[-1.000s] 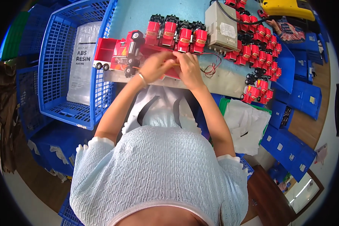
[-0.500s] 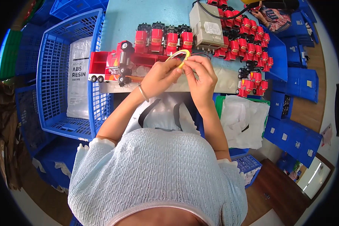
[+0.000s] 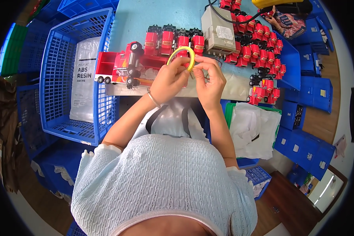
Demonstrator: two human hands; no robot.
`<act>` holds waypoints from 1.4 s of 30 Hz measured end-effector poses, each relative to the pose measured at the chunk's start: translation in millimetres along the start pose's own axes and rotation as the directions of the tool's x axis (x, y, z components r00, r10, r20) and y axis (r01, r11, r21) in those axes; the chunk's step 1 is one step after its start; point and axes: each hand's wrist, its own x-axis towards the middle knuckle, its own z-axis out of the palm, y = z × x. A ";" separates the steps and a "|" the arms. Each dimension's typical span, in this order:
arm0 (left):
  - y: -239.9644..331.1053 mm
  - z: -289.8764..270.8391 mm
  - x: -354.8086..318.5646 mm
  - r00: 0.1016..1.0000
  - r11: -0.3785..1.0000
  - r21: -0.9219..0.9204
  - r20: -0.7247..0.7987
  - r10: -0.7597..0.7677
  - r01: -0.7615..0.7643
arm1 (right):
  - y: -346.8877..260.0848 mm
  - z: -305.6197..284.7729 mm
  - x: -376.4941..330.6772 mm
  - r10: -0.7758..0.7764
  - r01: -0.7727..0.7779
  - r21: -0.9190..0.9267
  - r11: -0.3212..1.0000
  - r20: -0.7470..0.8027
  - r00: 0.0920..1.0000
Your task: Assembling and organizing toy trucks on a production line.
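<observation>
A thin yellow roll of tape [image 3: 192, 56] is held up over the front edge of the table. My left hand [image 3: 168, 82] grips the roll, its fingers partly inside the ring. At the roll's right side my right hand [image 3: 211, 84] pinches with thumb and index finger; the tape's end, if it is there, is too small to make out. Behind and left of my hands lies a red toy truck with a trailer [image 3: 107, 62], its cab [image 3: 130, 59] turned on its side. A row of red toy truck cabs [image 3: 167, 41] stands just beyond.
A beige metal box [image 3: 215, 30] with a black cable sits at the back. Many red truck cabs [image 3: 254, 51] fill the table's right side. A blue crate [image 3: 46, 74] with a white sack [image 3: 82, 78] is left; a green-rimmed bin holds white sheets [image 3: 251, 129]. Another person's arm [image 3: 277, 24] is far right.
The tape roll has turned and now shows more of its round opening. My hands stay close together on it, and the whole view has shifted slightly.
</observation>
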 end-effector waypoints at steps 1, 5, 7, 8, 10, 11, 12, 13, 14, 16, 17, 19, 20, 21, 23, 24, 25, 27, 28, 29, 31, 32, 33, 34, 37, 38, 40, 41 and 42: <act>1.7 1.7 -0.3 0.999 1.000 -0.006 -0.037 -0.027 0.027 | 0.6 1.0 -1.0 0.000 0.000 0.001 1.000 0.001 1.000; 1.4 4.1 0.8 0.992 0.996 0.006 -0.091 -0.091 0.092 | 6.6 5.7 -7.5 0.046 -0.046 -0.017 0.999 -0.020 0.999; -3.5 4.4 3.0 0.993 0.992 0.061 -0.054 -0.109 0.112 | 10.5 5.9 -9.1 0.037 -0.038 -0.064 0.997 -0.008 0.999; -8.6 6.1 5.2 0.993 0.992 0.061 -0.052 -0.108 0.111 | 13.3 5.9 -10.2 0.034 -0.034 -0.088 0.996 -0.003 0.999; -27.4 12.2 12.5 0.982 0.965 -0.187 -0.012 -0.190 0.184 | 23.7 7.3 -14.5 -0.036 0.032 -0.149 0.988 -0.020 0.999; -39.8 15.0 17.1 0.974 0.926 -0.306 0.014 -0.228 0.221 | 29.5 8.1 -16.9 -0.106 0.098 -0.206 0.974 -0.029 0.994; -58.7 12.9 22.6 0.973 0.926 -0.305 0.014 -0.230 0.223 | 31.6 8.4 -17.5 -0.176 0.162 -0.262 0.951 -0.031 0.984; -83.5 7.8 29.3 0.927 0.882 -0.344 -0.075 -0.367 0.322 | 29.9 3.8 -17.4 -0.174 0.160 -0.262 0.952 -0.032 0.984; -109.3 4.9 33.2 0.849 0.823 -0.393 -0.165 -0.502 0.410 | 25.6 -2.9 -16.6 -0.182 0.149 -0.230 0.962 -0.126 0.975; -153.4 11.5 37.0 0.887 0.870 -0.324 -0.153 -0.436 0.372 | 20.1 -19.2 -15.2 -0.183 0.133 -0.173 0.976 -0.319 0.930; -167.8 14.8 38.0 0.922 0.912 -0.251 -0.132 -0.364 0.324 | 26.2 -23.1 -16.8 -0.181 0.131 -0.172 0.976 -0.321 0.930; -190.1 21.3 40.3 0.950 0.946 -0.178 -0.105 -0.294 0.273 | 50.4 -24.3 -24.6 0.067 -0.060 0.034 0.998 -0.282 0.957; -189.4 28.1 44.1 0.940 0.938 0.068 -0.047 -0.338 0.340 | 54.8 -23.2 -26.1 0.189 -0.161 0.131 0.978 -0.245 0.951; -188.6 33.4 46.5 0.920 0.873 0.312 -0.004 -0.393 0.374 | 56.1 -21.5 -28.9 0.192 -0.163 0.135 0.977 -0.243 0.951; -188.1 30.0 40.6 0.888 0.751 0.537 0.009 -0.460 0.384 | 55.8 -14.6 -35.7 0.163 -0.145 0.121 0.982 -0.162 0.973; -187.9 24.5 30.2 0.961 0.740 0.623 -0.074 -0.267 0.253 | 55.0 -9.1 -37.2 0.147 -0.133 0.120 0.984 -0.115 0.982; -176.0 22.6 21.9 0.992 0.693 0.712 -0.110 -0.055 0.117 | 58.7 -7.4 -41.0 0.154 -0.139 0.122 0.983 -0.117 0.981; -145.4 5.6 6.0 0.948 0.606 0.795 -0.222 0.226 0.042 | 63.6 -3.1 -45.3 0.210 -0.196 0.147 0.969 -0.081 0.974; -135.8 -10.2 -4.1 0.903 0.606 0.790 -0.320 0.288 0.087 | 66.1 0.7 -46.5 0.236 -0.224 0.158 0.962 -0.063 0.970; -136.5 -26.2 -19.6 0.853 0.594 0.780 -0.436 0.288 0.197 | 66.6 8.3 -46.7 0.236 -0.223 0.164 0.961 -0.062 0.970; -154.8 -58.5 -43.2 0.786 0.577 0.756 -0.544 0.294 0.308 | 62.7 31.6 -42.8 0.252 -0.266 0.204 0.942 0.093 0.963; -176.1 -72.4 -54.4 0.737 0.602 0.678 -0.643 0.207 0.421 | 58.6 48.2 -39.4 0.246 -0.283 0.227 0.932 0.179 0.953; -197.1 -84.1 -65.7 0.675 0.618 0.587 -0.728 0.119 0.524 | 61.7 71.4 -38.9 0.187 -0.247 0.254 0.935 0.239 0.953; -197.0 -89.3 -68.7 0.677 0.618 0.589 -0.726 0.121 0.521 | 68.6 92.8 -39.5 0.136 -0.216 0.271 0.938 0.285 0.949; -183.2 -107.1 -69.7 0.726 0.858 0.149 -0.614 -0.309 0.491 | 69.4 137.5 -30.8 0.078 -0.198 0.230 0.953 0.446 0.892; -166.0 -107.9 -66.4 0.734 0.860 0.153 -0.606 -0.306 0.486 | 67.2 139.6 -27.1 0.083 -0.198 0.225 0.954 0.437 0.895; -121.6 -96.5 -69.3 0.822 0.944 -0.021 -0.485 -0.298 0.330 | 61.1 135.8 -18.0 0.054 -0.151 0.233 0.961 0.378 0.924; -102.2 -90.7 -73.4 0.857 0.959 -0.119 -0.430 -0.283 0.257 | 53.5 133.0 -13.7 0.034 -0.126 0.241 0.962 0.353 0.935; -90.3 -84.9 -75.0 0.863 0.959 -0.120 -0.419 -0.283 0.256 | 44.2 125.5 -10.3 0.042 -0.129 0.233 0.964 0.347 0.937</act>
